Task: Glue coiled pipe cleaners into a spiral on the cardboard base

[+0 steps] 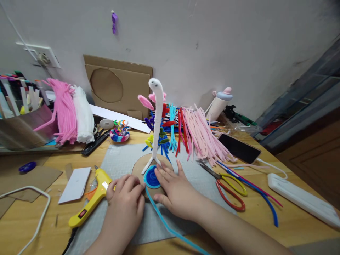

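Observation:
A round cardboard base (138,169) lies on the grey cutting mat, and a tall white pipe-cleaner stem (158,120) stands on it with coloured petal and leaf shapes behind. At the foot of the stem sits a dark blue coil (152,177) edged in light blue. A light-blue pipe cleaner (164,223) runs from its edge toward the front of the table. My left hand (126,200) is curled closed at the coil's left edge, fingertips on the light-blue pipe cleaner. Stretched fingers of my right hand (174,187) lie flat over the coil's right side and the base.
A yellow glue gun (97,198) lies beside my left hand. Scissors (225,182) rest on the right, near a phone (240,148) and a white power strip (300,198). Pink pipe cleaners (205,132) and a bottle (220,104) are behind; cardboard (138,83) leans against the wall.

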Available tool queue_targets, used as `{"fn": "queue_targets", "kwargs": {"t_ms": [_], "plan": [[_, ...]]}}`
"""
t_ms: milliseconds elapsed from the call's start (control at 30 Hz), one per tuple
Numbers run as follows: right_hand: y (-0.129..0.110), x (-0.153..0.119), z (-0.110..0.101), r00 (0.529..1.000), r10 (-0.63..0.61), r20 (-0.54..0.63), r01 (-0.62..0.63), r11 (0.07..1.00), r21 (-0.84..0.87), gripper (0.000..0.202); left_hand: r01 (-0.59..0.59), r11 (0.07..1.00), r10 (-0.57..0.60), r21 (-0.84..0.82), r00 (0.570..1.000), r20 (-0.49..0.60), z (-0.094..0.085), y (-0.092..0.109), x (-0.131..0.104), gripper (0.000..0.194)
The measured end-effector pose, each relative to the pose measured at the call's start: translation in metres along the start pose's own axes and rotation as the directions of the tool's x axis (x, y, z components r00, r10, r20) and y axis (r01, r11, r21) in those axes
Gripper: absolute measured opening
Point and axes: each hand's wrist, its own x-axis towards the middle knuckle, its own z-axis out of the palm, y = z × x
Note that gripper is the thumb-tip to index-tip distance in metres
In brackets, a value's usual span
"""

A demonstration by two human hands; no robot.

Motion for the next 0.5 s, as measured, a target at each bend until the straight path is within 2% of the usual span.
{"fn": "queue_targets", "kwargs": {"t_ms": [233, 500], "plan": [[0.0009, -0.0031, 0.0033, 0.999, -0.022, 0.027, 0.021, 1.000, 0.012, 0.092, -0.002, 1.000, 0.002, 0.006, 1.000, 0.006, 0.0018, -0.0001, -0.0003, 0.023], [0.0037, -0.0037, 0.0085, 0.999, -0.032, -0.009, 0.033, 0.999, 0.028, 0.092, -0.008, 1.000, 0.008, 0.006, 1.000, 0.016, 0.0045, -0.0052, 0.0000, 0.022]]}}
